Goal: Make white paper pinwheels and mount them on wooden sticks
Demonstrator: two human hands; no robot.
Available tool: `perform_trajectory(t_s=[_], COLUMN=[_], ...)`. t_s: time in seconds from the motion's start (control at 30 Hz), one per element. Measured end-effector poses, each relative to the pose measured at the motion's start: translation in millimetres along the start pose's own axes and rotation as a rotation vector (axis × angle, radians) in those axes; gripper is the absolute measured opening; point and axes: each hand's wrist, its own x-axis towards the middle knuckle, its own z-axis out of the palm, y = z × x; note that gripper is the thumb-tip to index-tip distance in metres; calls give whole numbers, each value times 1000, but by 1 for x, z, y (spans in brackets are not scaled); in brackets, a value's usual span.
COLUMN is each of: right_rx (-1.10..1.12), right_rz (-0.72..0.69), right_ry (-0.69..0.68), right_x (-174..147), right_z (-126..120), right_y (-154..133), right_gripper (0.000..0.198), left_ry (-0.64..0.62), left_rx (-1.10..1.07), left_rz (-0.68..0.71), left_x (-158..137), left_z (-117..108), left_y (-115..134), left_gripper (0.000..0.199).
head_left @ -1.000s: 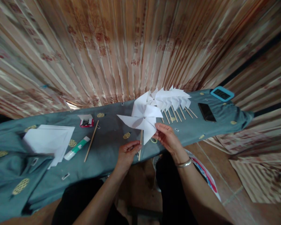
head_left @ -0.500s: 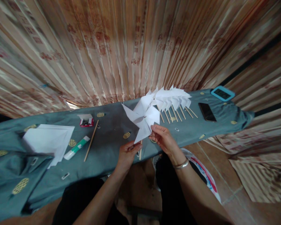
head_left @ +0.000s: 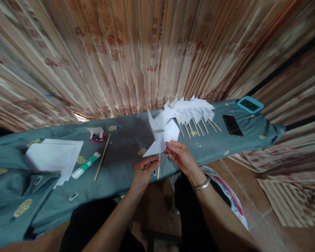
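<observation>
Pinwheel (head_left: 161, 134) of white paper stands at the near edge of the grey-green cloth (head_left: 120, 157), approx. at its middle, w/ its wooden stick (head_left: 159, 166) nearly upright, long axis going from the near edge up, and the paper face turned toward the person. Left hand (head_left: 144, 171) is closed around the stick low down, right hand (head_left: 180, 155) pinches a lower blade w/ the fingertips. I think it is best to keep the stick firm and touch the blade only lightly at its edge, so the paper does not crease; finished pinwheels (head_left: 194, 110) lie in a row toward the far edge
</observation>
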Motion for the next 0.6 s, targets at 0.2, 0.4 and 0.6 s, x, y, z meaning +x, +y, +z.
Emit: perform_trajectory(t_s=[0.2,0.4,0.6], right_rx=[-14,-17,-145], right_rz=[-11,-15,-76], right_ry=[-14,-16,-57], right_x=[-1,-1,-3], right_z=[3,6,8], right_y=[2,4,7], right_gripper=[32,32,37], left_ry=[10,1,41], left_rx=[-5,-7,-35], left_rz=[-21,-15,-19], left_x=[0,-1,2], left_z=[1,2,2], left_y=[0,1,1], left_gripper=[26,27,30])
